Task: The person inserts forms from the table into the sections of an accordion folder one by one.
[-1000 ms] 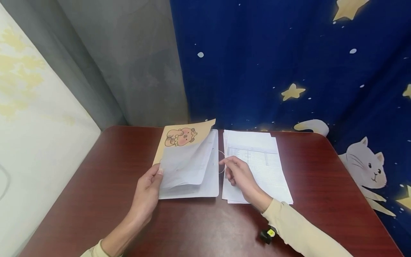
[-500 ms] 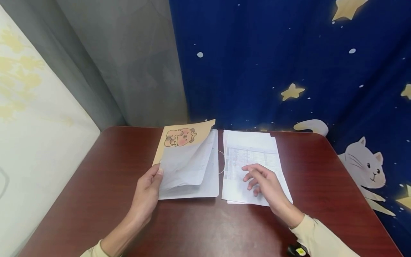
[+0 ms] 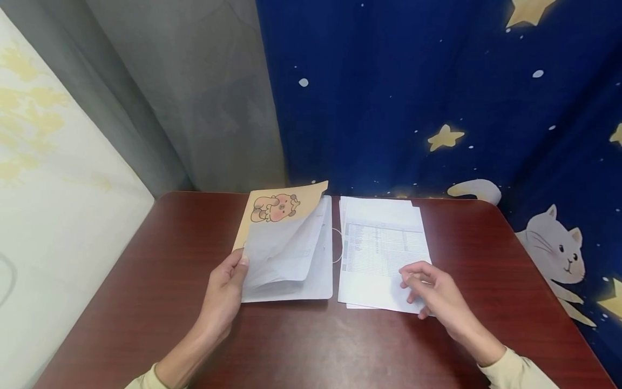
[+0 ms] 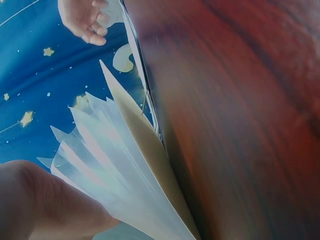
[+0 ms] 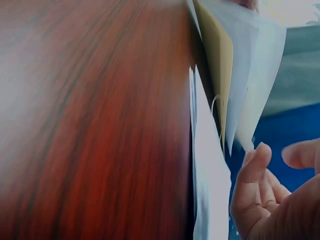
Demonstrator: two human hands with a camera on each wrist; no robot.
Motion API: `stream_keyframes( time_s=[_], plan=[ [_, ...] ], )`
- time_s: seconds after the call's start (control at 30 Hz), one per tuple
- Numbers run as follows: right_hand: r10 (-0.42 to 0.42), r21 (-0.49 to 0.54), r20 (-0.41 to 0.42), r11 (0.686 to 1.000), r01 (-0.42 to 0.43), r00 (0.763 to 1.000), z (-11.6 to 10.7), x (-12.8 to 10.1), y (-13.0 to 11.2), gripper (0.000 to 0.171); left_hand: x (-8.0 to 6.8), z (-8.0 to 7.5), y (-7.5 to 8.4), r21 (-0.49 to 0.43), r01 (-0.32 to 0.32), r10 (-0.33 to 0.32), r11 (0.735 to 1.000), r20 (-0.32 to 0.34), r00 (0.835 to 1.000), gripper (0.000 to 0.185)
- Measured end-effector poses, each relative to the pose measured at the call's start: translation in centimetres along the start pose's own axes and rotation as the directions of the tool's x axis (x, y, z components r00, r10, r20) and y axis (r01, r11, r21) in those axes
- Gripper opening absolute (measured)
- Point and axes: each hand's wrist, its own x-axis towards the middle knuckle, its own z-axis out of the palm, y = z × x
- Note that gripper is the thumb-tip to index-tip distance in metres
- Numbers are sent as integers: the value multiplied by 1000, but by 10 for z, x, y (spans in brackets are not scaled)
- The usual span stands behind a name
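A display book with a tan cover (image 3: 259, 200), a cartoon animal drawn on it, lies partly opened on the table. Its clear sleeves (image 4: 110, 160) fan apart in the left wrist view. At the book's left edge my left hand (image 3: 225, 286) pinches the cover and sleeves between thumb and fingers. A thin pale elastic loop (image 3: 341, 246) juts from the book's right side. To the right lies a small stack of printed sheets (image 3: 379, 281), the top one bearing a table. My right hand (image 3: 439, 297), fingers loosely bent and holding nothing, hovers over the stack's near right corner.
A dark red wooden table (image 3: 291, 351) carries everything. Behind it hang a grey curtain (image 3: 204, 108) and a blue curtain (image 3: 364, 108) patterned with stars and a cat. A pale wall (image 3: 58, 216) stands at the left.
My right hand has drawn back from the elastic loop, moving right and nearer to me across the printed sheets. The left hand and the display book have stayed put.
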Motion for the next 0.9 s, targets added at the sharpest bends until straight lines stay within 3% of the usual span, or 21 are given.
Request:
stream_keyframes(
  time_s=[0.23, 0.43, 0.67, 0.9],
  plan=[
    [11, -170, -25, 985, -15, 1000, -20, -2, 17, 42, 0, 0, -1, 5, 5, -5, 1000, -2, 1000, 37],
    [-88, -388, -100, 921, 42, 991, -30, -2, 25, 36, 1, 0, -2, 2, 8, -8, 1000, 2, 1000, 37],
    [-119, -462, -123, 886, 50, 985, -38, 4, 31, 54, 1, 1, -4, 5, 24, -24, 1000, 12, 1000, 38],
    [-168, -555, -154, 830, 56, 974, -41, 8, 34, 71, 2, 2, -4, 6, 19, -19, 1000, 10, 1000, 37]
  ],
)
